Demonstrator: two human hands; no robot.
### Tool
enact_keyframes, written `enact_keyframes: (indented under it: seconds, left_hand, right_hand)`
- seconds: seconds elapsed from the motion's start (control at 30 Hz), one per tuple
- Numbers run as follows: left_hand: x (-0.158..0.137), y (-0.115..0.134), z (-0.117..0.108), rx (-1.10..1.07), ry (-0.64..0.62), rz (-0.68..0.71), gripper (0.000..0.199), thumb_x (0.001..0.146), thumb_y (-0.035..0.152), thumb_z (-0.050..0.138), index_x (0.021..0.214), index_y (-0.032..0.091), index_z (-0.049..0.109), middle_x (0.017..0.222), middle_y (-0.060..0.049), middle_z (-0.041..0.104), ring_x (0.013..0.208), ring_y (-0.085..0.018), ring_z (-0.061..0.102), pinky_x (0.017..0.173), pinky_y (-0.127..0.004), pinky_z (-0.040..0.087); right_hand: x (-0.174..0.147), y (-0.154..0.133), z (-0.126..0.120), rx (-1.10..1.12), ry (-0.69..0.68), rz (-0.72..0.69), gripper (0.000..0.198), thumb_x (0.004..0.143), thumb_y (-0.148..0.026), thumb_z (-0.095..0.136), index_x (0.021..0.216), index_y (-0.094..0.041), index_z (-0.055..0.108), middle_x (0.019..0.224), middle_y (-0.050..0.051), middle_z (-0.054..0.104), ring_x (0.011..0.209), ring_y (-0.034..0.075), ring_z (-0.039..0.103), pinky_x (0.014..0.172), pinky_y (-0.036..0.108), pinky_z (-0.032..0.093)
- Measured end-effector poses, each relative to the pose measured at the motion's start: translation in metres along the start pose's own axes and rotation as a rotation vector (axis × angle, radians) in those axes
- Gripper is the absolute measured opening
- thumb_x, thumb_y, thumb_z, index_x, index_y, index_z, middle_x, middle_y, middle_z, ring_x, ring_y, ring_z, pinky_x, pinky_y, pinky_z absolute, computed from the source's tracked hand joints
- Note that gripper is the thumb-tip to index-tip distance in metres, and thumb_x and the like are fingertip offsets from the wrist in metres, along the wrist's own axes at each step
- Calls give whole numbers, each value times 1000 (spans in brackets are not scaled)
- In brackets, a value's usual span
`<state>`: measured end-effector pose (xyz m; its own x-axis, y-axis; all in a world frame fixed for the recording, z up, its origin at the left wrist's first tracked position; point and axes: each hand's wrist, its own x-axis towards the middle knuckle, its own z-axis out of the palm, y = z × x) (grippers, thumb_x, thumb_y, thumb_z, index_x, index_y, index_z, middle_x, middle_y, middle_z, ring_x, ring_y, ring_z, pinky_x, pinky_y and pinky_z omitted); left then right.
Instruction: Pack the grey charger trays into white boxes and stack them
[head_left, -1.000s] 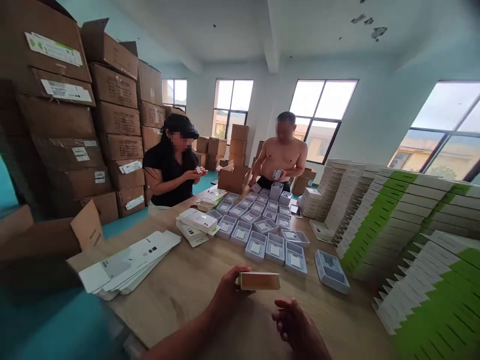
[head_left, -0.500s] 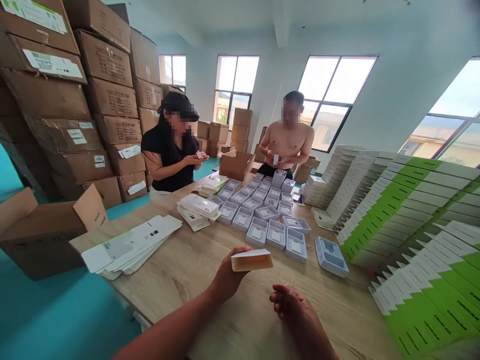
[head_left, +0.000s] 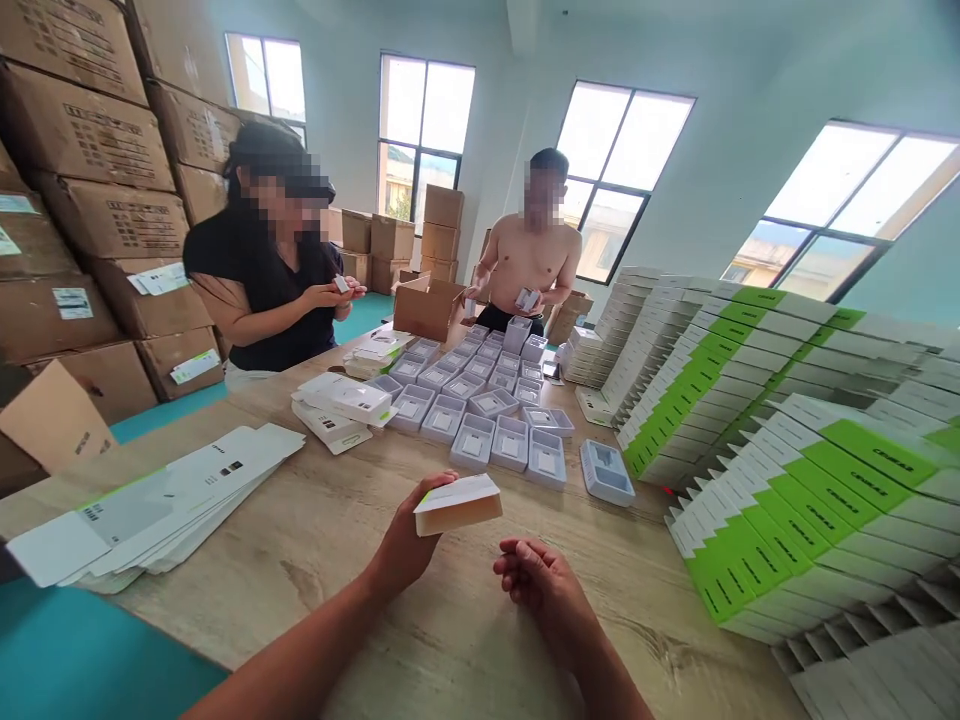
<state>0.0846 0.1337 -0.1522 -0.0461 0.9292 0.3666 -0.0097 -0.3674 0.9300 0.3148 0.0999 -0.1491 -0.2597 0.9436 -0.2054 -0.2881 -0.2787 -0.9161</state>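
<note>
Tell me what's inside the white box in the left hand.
Through the open end of the white box in the left hand, only tan inner surface shows. Its walls cover the far inside, so anything deeper cannot be seen.

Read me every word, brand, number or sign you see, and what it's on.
No text reads with certainty.
Lettering on the stacked green-and-white boxes: too blurred.
Print on the flattened white cartons: too small.
Print on the brown cardboard boxes: blurred.
White shipping label: too small.
Open-ended box in the left hand: unreadable.
</note>
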Motion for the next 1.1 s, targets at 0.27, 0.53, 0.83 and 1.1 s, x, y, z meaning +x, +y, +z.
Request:
enact_keyframes:
  seconds: [0.27, 0.53, 0.83, 1.1]
  left_hand:
    - [-3, 21, 4, 62, -157, -204, 30, 78, 40, 77, 101, 21, 77, 90, -6, 81, 86, -28, 74, 78, -36, 60]
    - [-1, 21, 3, -114, -215, -282, 49, 76, 53, 78, 108, 17, 73, 103, -11, 81, 95, -33, 75, 80, -41, 63]
    - [-3, 11, 1, -157, -322, -249, 43, 84, 51, 74, 114, 19, 71, 113, -11, 78, 104, -34, 73, 87, -43, 62]
    - [-1, 11, 6, -203, -337, -266, 48, 81, 58, 74, 108, 18, 69, 105, -12, 78, 98, -33, 73, 82, -42, 60]
  right_hand:
    - [6, 5, -1, -43, 8, -67, 53, 75, -58, 81, 102, -15, 68, 81, 7, 75, 62, 12, 61, 56, 23, 38]
    - [13, 13, 0, -157, -15, -157, 57, 66, -57, 86, 103, -18, 67, 71, -3, 65, 54, 9, 48, 49, 21, 35]
    - [22, 25, -6, -180, -90, -206, 64, 67, -60, 85, 111, -18, 66, 87, 5, 72, 66, 13, 57, 53, 21, 35]
    - [12, 9, 9, -292, -146, -251, 45, 77, -61, 76, 80, -16, 78, 72, 4, 70, 60, 11, 51, 58, 24, 40]
